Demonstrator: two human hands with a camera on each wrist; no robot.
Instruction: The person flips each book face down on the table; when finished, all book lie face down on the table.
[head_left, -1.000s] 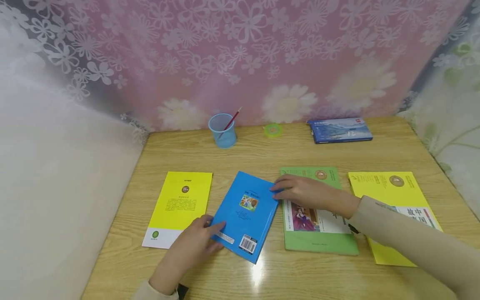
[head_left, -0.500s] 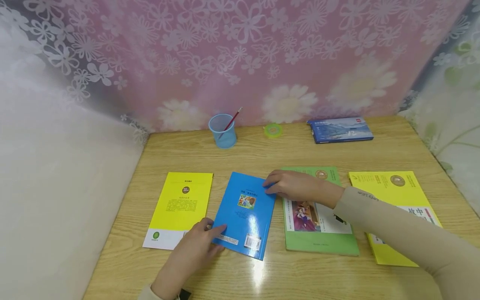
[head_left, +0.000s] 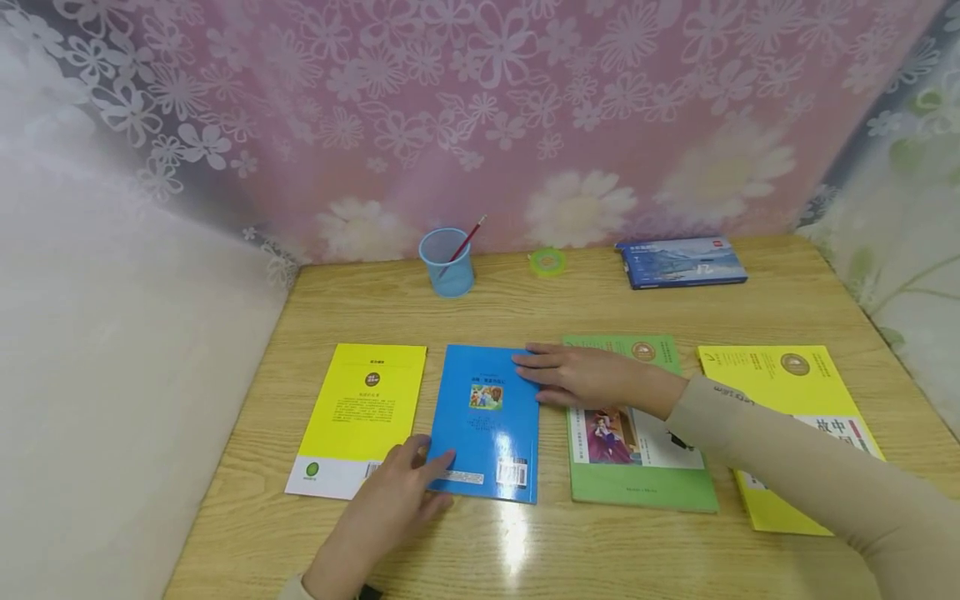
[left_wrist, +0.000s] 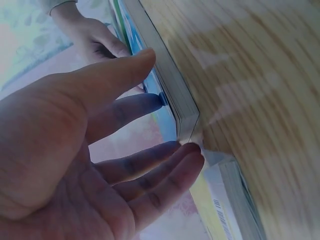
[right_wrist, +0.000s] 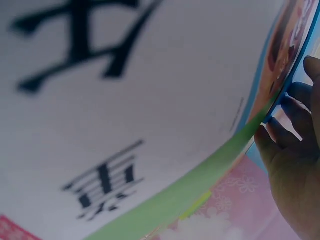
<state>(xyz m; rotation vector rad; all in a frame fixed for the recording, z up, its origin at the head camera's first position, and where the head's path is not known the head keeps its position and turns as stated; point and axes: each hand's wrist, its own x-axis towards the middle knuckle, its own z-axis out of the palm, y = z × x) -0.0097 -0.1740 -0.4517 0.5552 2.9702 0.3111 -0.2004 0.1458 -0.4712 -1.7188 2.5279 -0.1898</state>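
A blue book (head_left: 486, 425) lies on the table with its back cover up, bearing a small picture and a barcode. At its lower left corner is my left hand (head_left: 393, 492), the thumb over the cover and the fingers loosely bent by the edge. In the left wrist view, the left hand (left_wrist: 100, 135) has its fingertips along the book's page block (left_wrist: 175, 95). My right hand (head_left: 581, 379) touches the upper right corner with its fingers extended, its forearm crossing a green book (head_left: 645, 493). In the right wrist view, the right hand's fingertips (right_wrist: 274, 131) meet the blue edge.
A yellow book (head_left: 360, 404) lies to the left, and another yellow book (head_left: 787, 521) to the right, partly under the sleeve. Along the back stand a blue mesh cup (head_left: 448, 279) with a pencil (head_left: 472, 235), a round green item (head_left: 547, 262) and a blue box (head_left: 682, 262).
The blue book has turned from a slant to nearly straight, its upper end swinging left. My right hand has moved left with it, while the left hand stays at the lower corner.
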